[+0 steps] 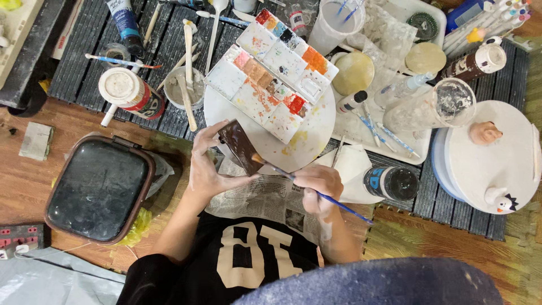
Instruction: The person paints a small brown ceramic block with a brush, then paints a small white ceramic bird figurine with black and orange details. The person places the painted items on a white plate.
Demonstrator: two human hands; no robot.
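My left hand (206, 164) grips a small dark brown rectangular block (240, 147), tilted, over sheets of newspaper (257, 197). My right hand (319, 186) holds a thin blue-handled paintbrush (316, 192); its tip touches the block's right edge. Just beyond the block lies a white paint palette (271, 68) with several stained wells, resting on a round white board (305, 141).
A dark lidded bin (99, 186) stands at the left. Paint bottles (130, 93), a cup with sticks (183, 87), brushes, plastic cups (437, 104) and a tray sit at the back. At the right, a round white stand (491, 164) carries small clay figures. A power strip (17, 237) lies lower left.
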